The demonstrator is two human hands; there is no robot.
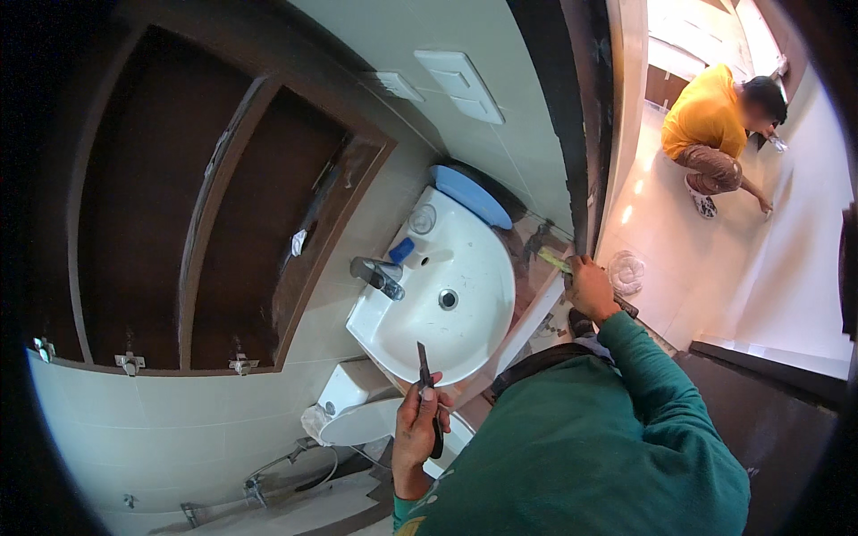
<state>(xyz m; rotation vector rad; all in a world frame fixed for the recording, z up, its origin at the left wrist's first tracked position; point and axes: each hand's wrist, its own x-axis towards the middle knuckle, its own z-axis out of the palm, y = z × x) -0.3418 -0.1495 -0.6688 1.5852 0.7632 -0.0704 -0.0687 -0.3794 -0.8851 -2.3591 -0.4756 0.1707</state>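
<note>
My left hand [418,438] is closed around the dark handle of a utility knife [424,362], its narrow blade pointing up over the front of the white washbasin [483,313]. Off to the right, my right hand [592,288] is closed on a slim yellow-green tool [554,260] beside the dark door frame. A dark length shows past the far side of that hand; whether it belongs to the same tool I cannot tell. A grey faucet [379,276] and a blue sponge [401,250] are on the basin's back ledge.
A blue plastic basin [472,196] leans behind the sink. Brown cabinet shelves [214,214] hang at the left, above a toilet [357,424]. Through the doorway a person in a yellow shirt [706,112] squats by the wall, near a clear coiled bundle [626,272] on the floor.
</note>
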